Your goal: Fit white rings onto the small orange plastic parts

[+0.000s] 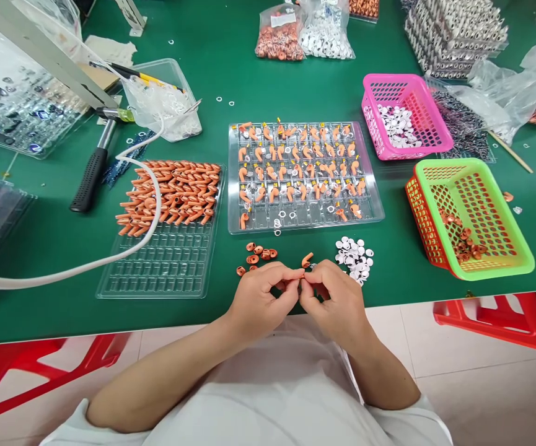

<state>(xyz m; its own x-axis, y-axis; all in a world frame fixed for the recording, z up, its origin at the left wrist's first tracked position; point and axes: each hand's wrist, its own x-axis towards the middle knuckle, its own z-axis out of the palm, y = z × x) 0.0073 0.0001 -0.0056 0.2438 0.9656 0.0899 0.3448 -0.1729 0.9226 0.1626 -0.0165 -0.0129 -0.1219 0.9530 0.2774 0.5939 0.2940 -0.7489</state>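
My left hand [264,298] and my right hand [335,300] meet at the table's front edge, thumbs and forefingers pinched tip to tip. Whatever is between the fingertips is too small and covered to make out. Just beyond them lies a curved orange-brown piece [307,259]. Several copper-coloured cup-shaped pieces [265,254] lie past my left hand. A heap of small white discs [355,257] is beside my right hand. Farther off, a clear compartment tray [305,215] holds rows of curved orange pieces [274,195] with yellow tips.
Left stands another clear tray [156,266] with stacked copper-coloured pieces [175,192], crossed by a white hose [157,210]. A hammer [92,173] lies beyond. Right are a pink basket [407,152] of white discs and a green basket [504,269] with copper-coloured pieces. Filled bags [281,40] sit at the back.
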